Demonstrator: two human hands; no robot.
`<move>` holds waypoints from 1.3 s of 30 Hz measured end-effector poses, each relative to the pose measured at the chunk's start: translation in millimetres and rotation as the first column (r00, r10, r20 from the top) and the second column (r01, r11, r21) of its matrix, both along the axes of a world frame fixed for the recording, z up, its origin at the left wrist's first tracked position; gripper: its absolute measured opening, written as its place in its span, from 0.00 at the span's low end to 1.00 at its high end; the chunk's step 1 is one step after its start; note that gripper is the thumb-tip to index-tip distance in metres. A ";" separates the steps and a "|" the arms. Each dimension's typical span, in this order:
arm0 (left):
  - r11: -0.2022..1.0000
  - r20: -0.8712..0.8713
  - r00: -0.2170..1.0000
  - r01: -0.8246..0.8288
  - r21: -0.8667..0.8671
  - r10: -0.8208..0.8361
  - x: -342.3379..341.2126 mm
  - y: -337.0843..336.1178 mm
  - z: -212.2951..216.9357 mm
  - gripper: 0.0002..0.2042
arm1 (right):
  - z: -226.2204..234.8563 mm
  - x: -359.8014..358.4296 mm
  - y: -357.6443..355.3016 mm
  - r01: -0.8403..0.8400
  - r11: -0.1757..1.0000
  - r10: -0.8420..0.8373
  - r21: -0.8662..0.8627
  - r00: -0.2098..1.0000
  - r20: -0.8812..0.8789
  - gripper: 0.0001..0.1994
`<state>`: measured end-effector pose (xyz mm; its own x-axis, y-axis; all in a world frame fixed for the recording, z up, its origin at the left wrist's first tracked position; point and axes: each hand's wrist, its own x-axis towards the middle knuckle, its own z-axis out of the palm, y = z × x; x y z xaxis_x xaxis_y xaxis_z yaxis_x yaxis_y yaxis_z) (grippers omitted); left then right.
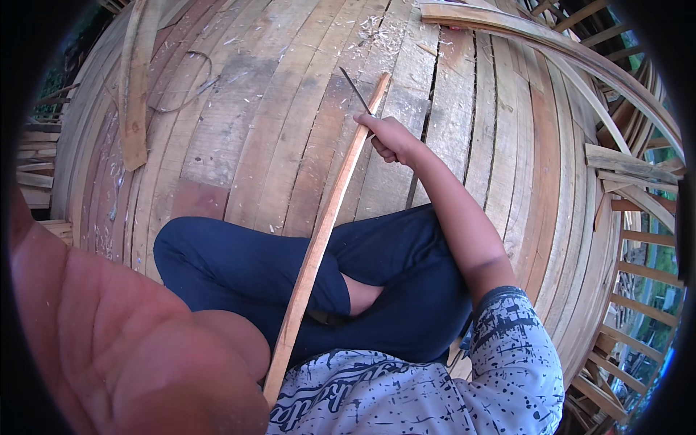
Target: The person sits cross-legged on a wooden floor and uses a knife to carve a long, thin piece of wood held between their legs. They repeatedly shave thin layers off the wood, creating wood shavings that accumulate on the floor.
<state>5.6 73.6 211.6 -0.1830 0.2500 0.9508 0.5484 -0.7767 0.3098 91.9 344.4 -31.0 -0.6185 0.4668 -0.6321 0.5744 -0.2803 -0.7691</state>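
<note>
My right hand is closed around the handle end of a knife. Its thin dark blade sticks out up and to the left, across a long narrow wooden strip. My right thumb rests at the strip, close to its far end. The strip slants over my crossed legs, and its near end runs down beside my left hand. Very close and large at the lower left is my left hand, palm showing. Its fingers are largely out of sight, so whether it grips anything cannot be made out.
I sit on a plank floor strewn with wood shavings. A board lies at the far left beside a thin curved strip. Long timbers stretch along the far right, near a slatted railing.
</note>
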 end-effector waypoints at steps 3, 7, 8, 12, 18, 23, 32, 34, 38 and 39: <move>1.000 -0.013 1.000 0.006 0.018 -0.006 2.9 -3.6 0.3 0.24 | 0.2 0.1 1.2 -0.017 1.000 0.017 0.002 1.000 0.007 0.27; 0.999 -0.036 0.999 0.004 0.039 -0.002 6.7 -10.2 2.6 0.23 | 0.9 -0.2 0.0 -0.010 1.000 0.010 0.002 1.000 0.003 0.27; 0.999 -0.036 0.999 0.001 0.050 0.001 6.7 -12.0 2.4 0.23 | 0.5 0.1 0.0 -0.008 1.000 0.007 0.011 1.000 0.011 0.26; 0.997 -0.048 0.999 -0.007 0.072 0.010 10.7 -18.1 4.7 0.23 | 1.6 0.0 -0.1 -0.002 1.000 0.002 0.021 1.000 0.012 0.27; 0.994 -0.052 0.998 -0.042 0.097 0.047 12.7 -29.6 8.2 0.22 | 4.7 -0.3 -1.0 -0.004 1.000 0.004 0.005 1.000 0.009 0.25; 0.993 -0.062 0.996 -0.053 0.109 0.060 14.5 -32.9 12.6 0.22 | 4.7 -2.7 -4.1 0.010 1.000 -0.009 -0.007 1.000 0.020 0.25; 0.996 -0.080 0.996 -0.034 0.086 0.041 15.1 -31.9 18.2 0.21 | 5.1 1.0 -2.7 -0.003 1.000 0.003 -0.008 1.000 -0.002 0.25; 0.997 -0.074 0.997 -0.028 0.073 0.033 15.1 -30.7 20.5 0.20 | 3.5 2.7 2.4 -0.017 1.000 0.017 -0.002 1.000 -0.011 0.25; 0.997 -0.080 0.995 -0.048 0.066 0.053 15.8 -30.4 24.0 0.20 | 7.2 -0.7 2.8 -0.020 1.000 0.020 0.005 1.000 0.003 0.24; 0.996 -0.081 0.995 -0.055 0.072 0.061 14.7 -28.5 24.5 0.20 | 9.6 -2.8 1.9 -0.025 1.000 0.025 0.016 1.000 0.006 0.25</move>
